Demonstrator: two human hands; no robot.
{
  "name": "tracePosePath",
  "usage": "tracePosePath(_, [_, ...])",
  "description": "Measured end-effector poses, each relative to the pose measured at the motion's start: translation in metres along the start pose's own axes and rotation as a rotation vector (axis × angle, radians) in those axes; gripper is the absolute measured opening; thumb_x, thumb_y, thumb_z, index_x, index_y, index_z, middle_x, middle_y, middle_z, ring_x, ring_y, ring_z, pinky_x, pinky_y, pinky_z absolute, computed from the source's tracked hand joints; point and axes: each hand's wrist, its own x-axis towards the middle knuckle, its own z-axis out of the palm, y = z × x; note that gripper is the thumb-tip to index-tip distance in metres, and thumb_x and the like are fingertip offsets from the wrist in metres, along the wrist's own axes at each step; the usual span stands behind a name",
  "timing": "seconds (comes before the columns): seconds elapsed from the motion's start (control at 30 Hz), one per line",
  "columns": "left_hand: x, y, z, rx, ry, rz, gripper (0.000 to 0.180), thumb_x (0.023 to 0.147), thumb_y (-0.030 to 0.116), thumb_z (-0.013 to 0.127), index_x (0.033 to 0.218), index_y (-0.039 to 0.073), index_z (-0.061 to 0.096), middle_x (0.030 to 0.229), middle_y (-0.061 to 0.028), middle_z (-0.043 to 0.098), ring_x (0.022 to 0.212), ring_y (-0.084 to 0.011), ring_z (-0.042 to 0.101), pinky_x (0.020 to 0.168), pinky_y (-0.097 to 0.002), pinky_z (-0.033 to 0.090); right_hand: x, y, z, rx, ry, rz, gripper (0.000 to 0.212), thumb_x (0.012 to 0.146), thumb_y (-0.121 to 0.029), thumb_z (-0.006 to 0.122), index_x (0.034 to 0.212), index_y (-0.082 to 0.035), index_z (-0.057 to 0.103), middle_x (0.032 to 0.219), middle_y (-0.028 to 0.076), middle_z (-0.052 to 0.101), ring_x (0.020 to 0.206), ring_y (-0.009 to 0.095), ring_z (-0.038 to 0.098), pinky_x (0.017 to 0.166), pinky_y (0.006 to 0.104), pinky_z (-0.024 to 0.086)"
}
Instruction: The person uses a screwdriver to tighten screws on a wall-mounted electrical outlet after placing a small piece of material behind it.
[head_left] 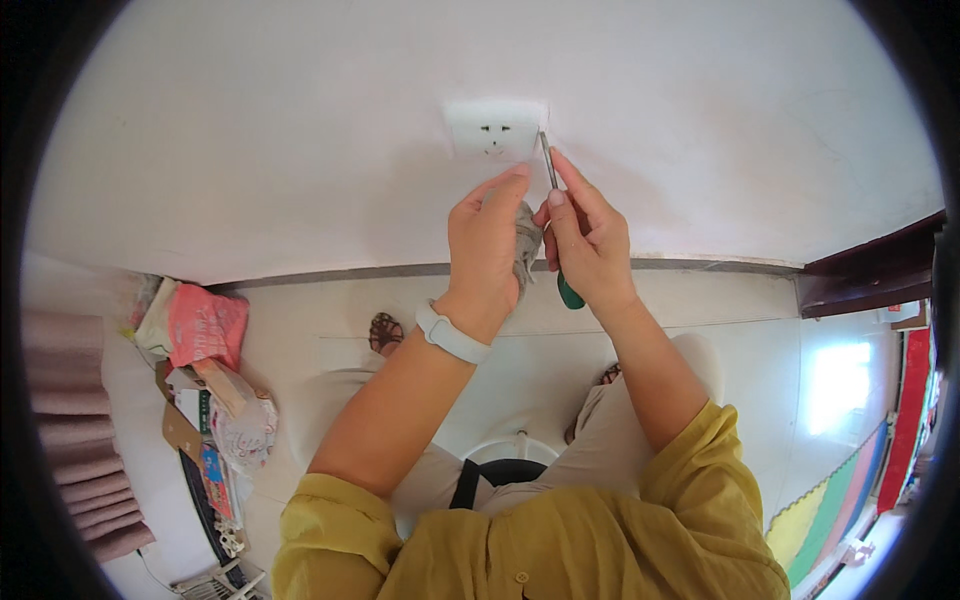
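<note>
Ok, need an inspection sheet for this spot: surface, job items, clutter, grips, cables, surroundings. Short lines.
Surface: pale wall, upright, above a light floor.
Job items: white socket on the wall, no plug in it; screwdriver, green handle, tip at the socket's right edge; grey cloth, crumpled.
Clutter: pink bag, plastic bag and cardboard heaped at left.
Grips: left hand holds the cloth; right hand holds the screwdriver.
Cables: none seen at the socket; thin dark line at lower left, possibly a cord.
Surroundings: curtain at left; dark wood and striped sheet at right.
</note>
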Motion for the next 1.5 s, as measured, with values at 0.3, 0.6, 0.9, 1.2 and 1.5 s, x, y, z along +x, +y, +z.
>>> tracePosePath(0.3, [-0.010,-0.008,0.003,0.184,0.007,0.075,0.032,0.087,0.023,0.065,0.102,-0.005,0.065,0.082,-0.0042,0.061,0.076,-0.0100,0.056,0.069,-0.0244,0.047,0.000,0.019,0.021,0.013,0.114,-0.141,0.041,0.093,0.002,0.047,0.133,-0.007,0.050,0.089,0.003,0.062,0.071,0.006,0.048,0.066,0.0182,0.040])
tracePosePath(0.6, [-0.007,-0.019,-0.001,0.476,-0.053,0.305,0.035,0.089,0.025,0.065,0.109,-0.004,0.064,0.100,-0.0077,0.065,0.089,-0.0116,0.058,0.078,-0.0231,0.047,0.007,0.036,0.020,0.038,0.184,-0.329,0.040,0.093,0.003,0.046,0.132,-0.007,0.051,0.102,0.008,0.065,0.084,0.008,0.055,0.076,0.0197,0.044])
tracePosePath(0.9, [0.001,-0.025,0.004,0.429,-0.004,0.319,0.033,0.089,0.028,0.064,0.098,-0.004,0.068,0.076,-0.0025,0.063,0.065,-0.0050,0.051,0.057,-0.0208,0.041,0.012,0.040,0.010,-0.061,0.138,-0.328,0.038,0.093,0.003,0.047,0.129,-0.008,0.054,0.080,0.002,0.061,0.067,0.005,0.049,0.062,0.0176,0.042])
tracePosePath(1.2, [0.004,-0.033,0.011,0.382,0.102,0.322,0.034,0.090,0.030,0.062,0.081,-0.003,0.067,0.056,0.0033,0.051,0.052,-0.0034,0.039,0.047,-0.0216,0.032,0.012,0.039,0.005,-0.108,0.125,-0.377,0.037,0.094,0.000,0.048,0.130,-0.008,0.054,0.079,0.001,0.060,0.066,0.005,0.047,0.061,0.0171,0.041])
tracePosePath(1.5, [0.008,-0.045,0.018,0.286,0.165,0.325,0.035,0.090,0.030,0.062,0.078,-0.002,0.066,0.055,0.0031,0.050,0.051,-0.0040,0.039,0.046,-0.0226,0.032,0.016,0.042,-0.001,-0.125,0.080,-0.405,0.036,0.095,0.000,0.048,0.130,-0.007,0.054,0.083,0.002,0.063,0.065,0.004,0.048,0.060,0.0171,0.042])
